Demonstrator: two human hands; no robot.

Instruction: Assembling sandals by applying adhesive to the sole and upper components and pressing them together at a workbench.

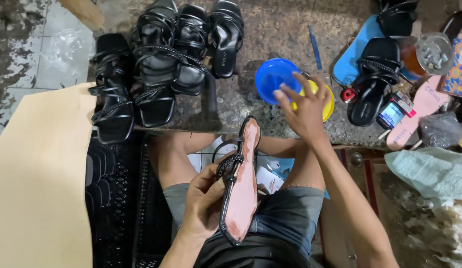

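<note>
While the black sandals (pixel 156 64) crowd the bench (pixel 270 25), your left hand (pixel 203 201) clamps a strappy sandal (pixel 239 183) sole-up over your lap; your right hand (pixel 305 109), fingers spread and empty, hovers at the blue bowl (pixel 271 77) and yellow bowl (pixel 329 101).

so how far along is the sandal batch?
Done, apparently: a row of black sandals on the bench. In hand: left hand holds a sandal sole-up, pink underside bare; right hand reaches over the yellow bowl. Left: pink soles lie loose at right.
</note>
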